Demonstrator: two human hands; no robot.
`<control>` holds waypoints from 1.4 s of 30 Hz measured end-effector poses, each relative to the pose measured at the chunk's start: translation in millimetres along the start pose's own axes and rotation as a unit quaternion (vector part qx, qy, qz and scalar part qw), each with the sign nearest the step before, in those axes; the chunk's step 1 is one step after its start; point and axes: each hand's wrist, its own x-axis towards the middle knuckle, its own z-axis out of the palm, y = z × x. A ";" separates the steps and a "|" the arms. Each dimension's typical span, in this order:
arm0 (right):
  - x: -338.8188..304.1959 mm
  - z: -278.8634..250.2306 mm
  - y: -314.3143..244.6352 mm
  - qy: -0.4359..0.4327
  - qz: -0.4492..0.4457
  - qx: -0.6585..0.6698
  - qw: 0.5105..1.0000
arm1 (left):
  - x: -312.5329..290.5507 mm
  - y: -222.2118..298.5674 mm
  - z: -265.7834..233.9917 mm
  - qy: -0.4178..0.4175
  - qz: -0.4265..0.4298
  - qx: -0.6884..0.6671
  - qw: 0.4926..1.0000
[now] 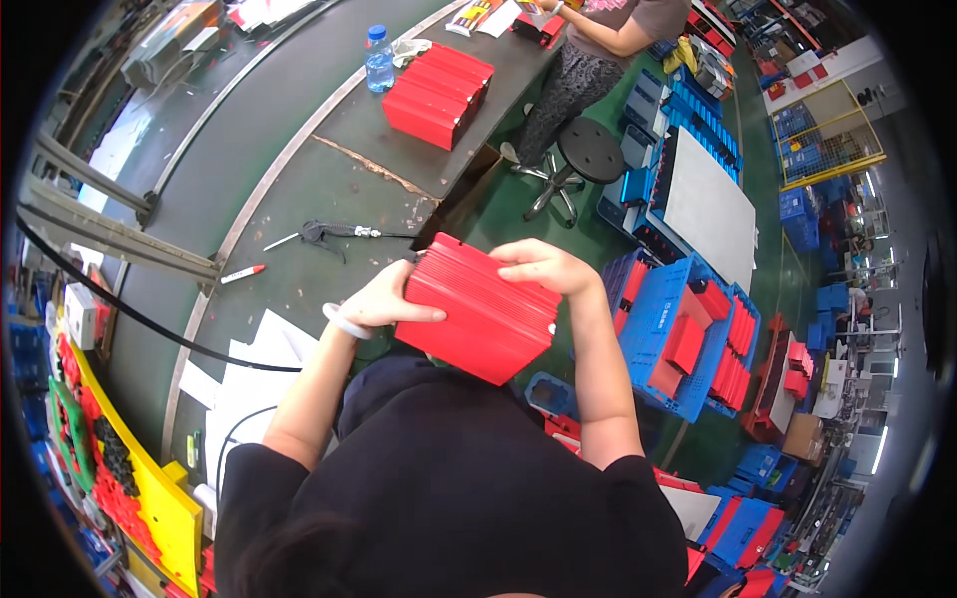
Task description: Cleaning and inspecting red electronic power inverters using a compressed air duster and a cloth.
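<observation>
A red ribbed metal housing (478,314) is held up in front of my body, past the near edge of the workbench. My left hand (384,301) grips its left end, thumb lying across the ribbed face. At the upper right, my right hand (546,267) closes over the far edge, fingers resting on the ribs. Its underside is hidden. On the bench beyond lies a black-handled tool with a thin pale tip (324,232), a cable running from it. A red and white marker (243,273) lies left of that tool.
Red housings (439,92) stand together on the bench near a water bottle (379,62). White papers (261,369) lie at left. A black stool (590,151) and blue crates (658,334) of red parts are on the right. Another person (588,70) stands at the bench's far end.
</observation>
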 end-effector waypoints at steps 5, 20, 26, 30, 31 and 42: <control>64.0 -19.8 -2.5 -0.066 0.029 -0.069 0.995 | -8.2 -25.5 -11.7 0.081 0.023 -0.184 0.979; 161.9 -68.0 11.9 0.044 -0.018 0.275 0.960 | -9.0 -128.9 -6.2 0.236 0.158 -0.675 0.681; 155.7 -98.2 -16.0 0.007 -0.035 0.218 0.975 | 9.2 -124.5 14.9 0.299 0.250 -0.673 0.628; 160.5 -106.5 -30.5 0.015 -0.021 0.180 0.983 | 15.3 -127.5 27.6 0.322 0.251 -0.665 0.625; 161.9 -107.3 -32.0 0.020 -0.031 0.157 0.987 | 16.6 -127.0 31.0 0.321 0.251 -0.664 0.627; 171.5 -70.6 -53.6 0.045 -0.117 -0.004 0.992 | 10.1 -125.1 47.0 0.340 0.268 -0.667 0.607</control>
